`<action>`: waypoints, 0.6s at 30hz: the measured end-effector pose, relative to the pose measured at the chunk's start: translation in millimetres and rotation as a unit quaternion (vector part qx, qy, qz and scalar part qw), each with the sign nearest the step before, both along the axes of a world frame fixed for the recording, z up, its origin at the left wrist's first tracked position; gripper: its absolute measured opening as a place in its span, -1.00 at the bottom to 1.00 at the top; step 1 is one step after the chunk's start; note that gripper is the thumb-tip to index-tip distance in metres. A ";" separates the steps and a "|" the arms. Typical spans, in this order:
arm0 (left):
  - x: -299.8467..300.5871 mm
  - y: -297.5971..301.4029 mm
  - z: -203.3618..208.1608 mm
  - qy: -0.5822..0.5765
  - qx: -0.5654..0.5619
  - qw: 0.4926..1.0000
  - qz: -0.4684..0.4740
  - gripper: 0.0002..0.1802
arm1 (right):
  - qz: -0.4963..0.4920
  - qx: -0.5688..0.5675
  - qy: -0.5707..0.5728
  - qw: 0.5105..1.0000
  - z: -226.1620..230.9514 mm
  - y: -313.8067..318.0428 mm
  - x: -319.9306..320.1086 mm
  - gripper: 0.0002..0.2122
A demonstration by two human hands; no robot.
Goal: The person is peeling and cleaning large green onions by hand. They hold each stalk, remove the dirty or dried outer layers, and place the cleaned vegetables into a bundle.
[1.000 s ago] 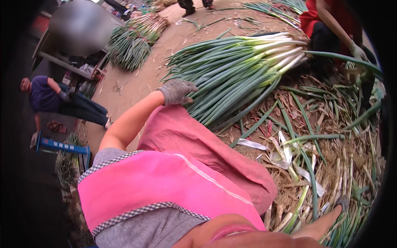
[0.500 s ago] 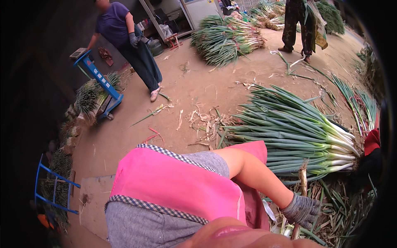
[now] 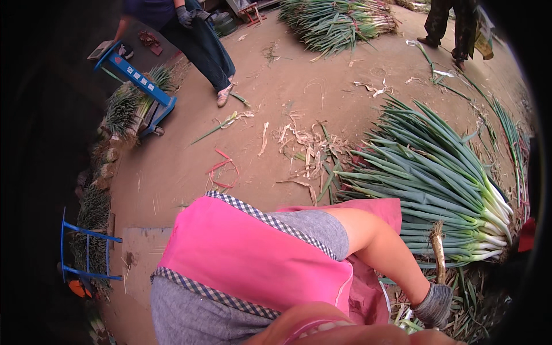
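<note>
My right hand, in a grey knitted glove, is low at the right with its fingers curled. It is closed around a long onion stalk, whose brown rooted end points upward; the lower part is hidden. Just beyond it lies a large pile of long green onions, leaves to the left and white ends to the right. Beneath the hand are loose leaves and peelings. A pink apron over my grey shirt fills the lower middle. My left hand is out of sight.
At the upper left a person in dark trousers stands beside a blue platform scale. Another person's legs show at the upper right, near bundled onions. Dry husks and a red strap litter the floor. A blue metal frame stands left.
My view has tipped downward, so the people and far bundles sit higher in the picture. My gloved right hand, with the stalk, appears slightly farther right, its fingers less visible than before.
</note>
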State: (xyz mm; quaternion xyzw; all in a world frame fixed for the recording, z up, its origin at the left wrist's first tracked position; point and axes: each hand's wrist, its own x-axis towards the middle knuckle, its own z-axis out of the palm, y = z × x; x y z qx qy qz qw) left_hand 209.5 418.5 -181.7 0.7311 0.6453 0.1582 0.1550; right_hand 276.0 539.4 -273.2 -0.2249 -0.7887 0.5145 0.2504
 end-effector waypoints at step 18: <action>-112.4 -47.8 -2.2 -0.764 0.221 0.566 0.217 -0.56 | 0.138 -0.213 0.078 0.964 77.8 -88.2 -49.9 -0.70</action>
